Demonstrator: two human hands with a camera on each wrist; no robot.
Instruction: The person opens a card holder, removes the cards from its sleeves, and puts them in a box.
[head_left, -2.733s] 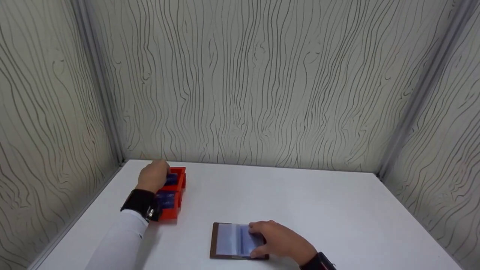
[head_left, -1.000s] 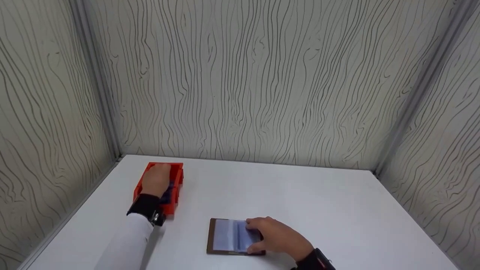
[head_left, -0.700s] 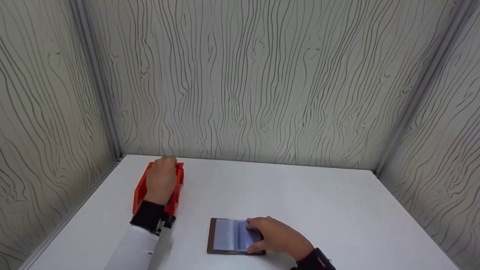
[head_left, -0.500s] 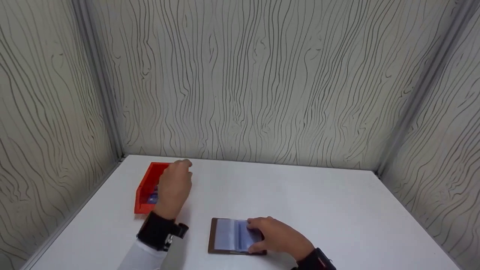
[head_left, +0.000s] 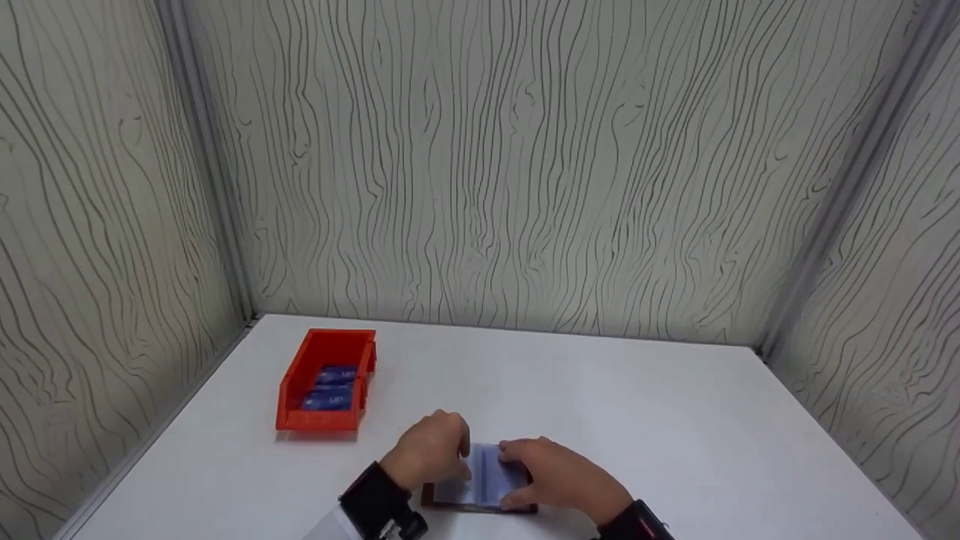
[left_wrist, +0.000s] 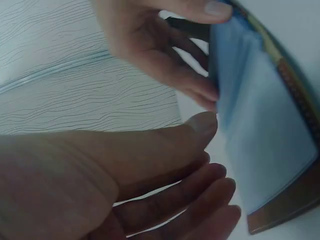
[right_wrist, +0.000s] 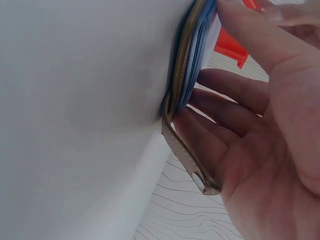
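An open card holder (head_left: pixel 480 506) with clear plastic sleeves (left_wrist: pixel 272 130) and a brown cover lies near the table's front. My right hand (head_left: pixel 564 480) holds its right side, thumb at the near edge and fingers at the far edge. A strap with a snap button (right_wrist: pixel 197 180) sticks out beside the right palm. Over the left half of the holder is my left hand (head_left: pixel 431 454). In the left wrist view its thumb and loosely bent fingers (left_wrist: pixel 200 200) are beside the sleeves, with nothing visible between them. Head view: the left hand hides part of the left sleeve.
A red bin (head_left: pixel 316 421) stands at the table's left side. Blue cards (head_left: pixel 330 399) marked "UP" lie inside it. The white table (head_left: pixel 637 405) is bounded by wood-grain patterned walls (head_left: pixel 480 165) at the back and both sides.
My left hand has left the red bin and come right and nearer, over the card holder. The bin's blue cards now show. My right hand stays on the holder.
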